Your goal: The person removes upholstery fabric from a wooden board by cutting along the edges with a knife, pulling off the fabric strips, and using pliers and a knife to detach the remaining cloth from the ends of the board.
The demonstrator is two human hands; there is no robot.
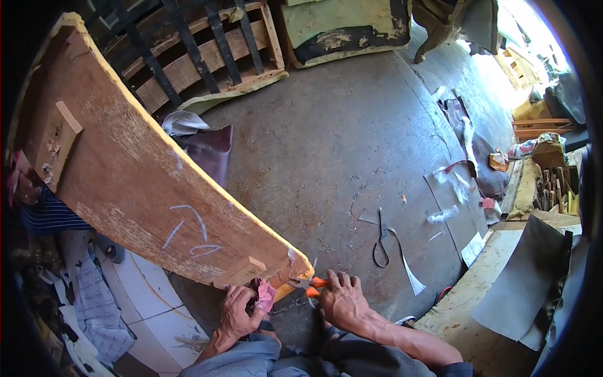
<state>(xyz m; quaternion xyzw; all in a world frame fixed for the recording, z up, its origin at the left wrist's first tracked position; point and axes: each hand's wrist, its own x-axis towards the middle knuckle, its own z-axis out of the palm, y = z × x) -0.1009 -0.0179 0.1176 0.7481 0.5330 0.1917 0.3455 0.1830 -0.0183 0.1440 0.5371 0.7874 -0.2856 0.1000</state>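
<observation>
A large wooden panel (144, 163) edged with yellow foam slants down toward me from the upper left. Blue chalk-like marks and small wooden blocks are on its face. At its near lower corner, my right hand (344, 303) is closed around orange-handled pliers (318, 286), whose metal jaws meet the panel's edge. My left hand (239, 312) is beside the same corner, its fingers curled around a crumpled pink piece of cloth (265, 295). The fingertips of that hand are partly hidden.
Scissors (381, 242) lie on the grey floor (301, 151), scattered with small debris. Another person's hand (27, 188) is at the panel's far left. A wooden frame with black straps (188, 50) stands behind. Dark sheet material (524, 283) rests on a bench at right.
</observation>
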